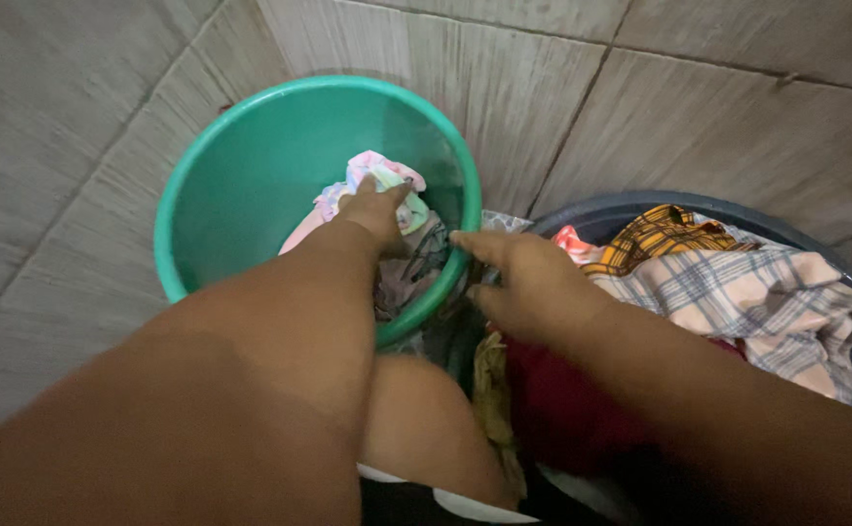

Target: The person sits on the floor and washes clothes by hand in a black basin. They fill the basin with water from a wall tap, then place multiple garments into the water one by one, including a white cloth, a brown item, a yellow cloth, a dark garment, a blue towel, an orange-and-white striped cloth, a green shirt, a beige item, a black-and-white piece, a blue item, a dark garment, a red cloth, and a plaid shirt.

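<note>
1. Two bare forearms fill the near part of the view, entering from about 6 and 7 o'clock and reaching up toward the centre; a bent knee [426, 429] shows between them.
2. At 5 o'clock of the centre, a dark red cloth [553, 399] lies under the right forearm, with a yellowish-brown rag [489, 380] hanging just beside it.
3. The right hand [528, 282] sits just right of centre, fingers curled around the near rim of the green bucket [241, 166] and over the dark cloth bunched there; whether it pinches the cloth or only the rim I cannot tell.
4. The left hand [377, 209] reaches down inside the bucket, fingers pressed onto a pastel bundle of clothes [382, 180], pink, white and pale green; the fingertips are bent into the fabric, gripping it.
5. That bundle lies on the bucket's right side, at about 3 o'clock of its floor, against the wall.
6. At 3 o'clock of the frame, a dark basin [630, 206] holds a checked pinkish shirt [757, 302] and an orange plaid cloth [660, 234], piled together and touching.
7. Farthest out, grey floor tiles [640, 107] spread from 9 to 2 o'clock.
</note>
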